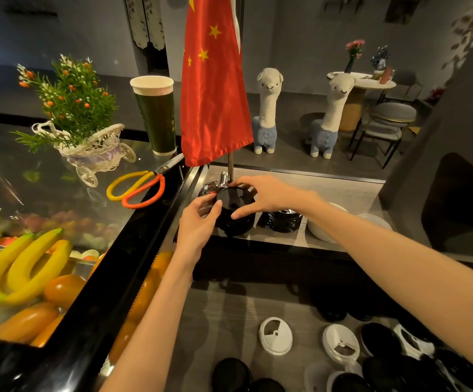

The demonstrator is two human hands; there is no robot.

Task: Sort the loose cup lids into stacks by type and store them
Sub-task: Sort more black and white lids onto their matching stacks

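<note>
We're steadying the black lid stack (233, 213) on the raised shelf w/ both hands, left hand (198, 222) + right hand (260, 196) each grasping its sides, squaring it so it won't topple.

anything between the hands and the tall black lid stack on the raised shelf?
Nothing visible. The left hand and right hand already grip the tall stack of glossy black plastic lids from either side. The chrome flag base stands just behind it, and a shorter black lid stack sits apart on its right.
</note>
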